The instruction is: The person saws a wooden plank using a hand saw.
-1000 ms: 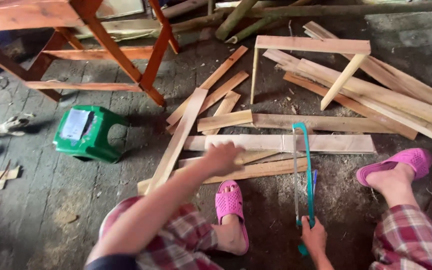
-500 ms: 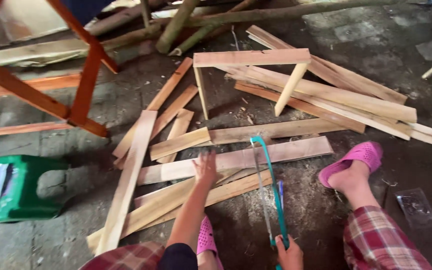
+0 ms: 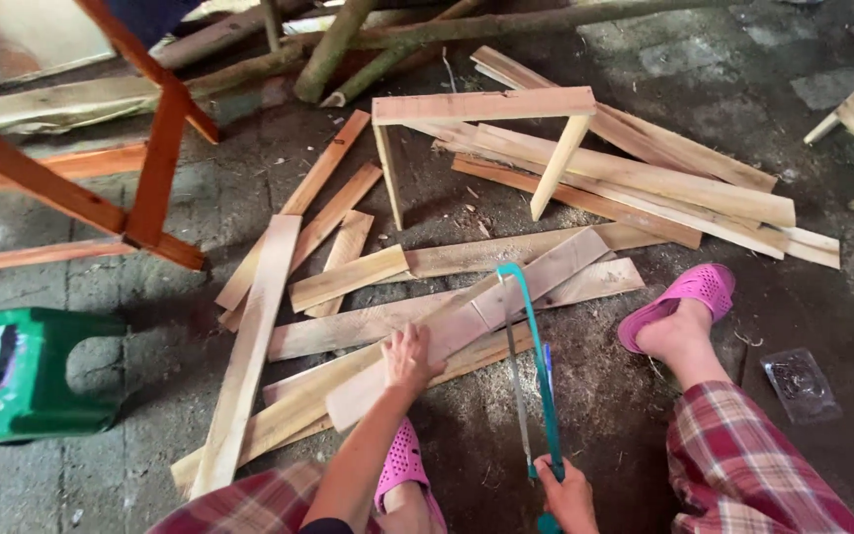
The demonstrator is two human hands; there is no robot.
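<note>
Plank (image 3: pixel 467 321) slanting up-right under left hand (image 3: pixel 412 358)

No lettering, label, number or sign can be read anywhere in this view of the workshop floor. A pale sheet lies on top of the green stool (image 3: pixel 37 381) at left (whatever may be printed on it is too blurred to make out), and a clear plastic packet (image 3: pixel 800 384) on the ground at right shows no legible marking.
</note>
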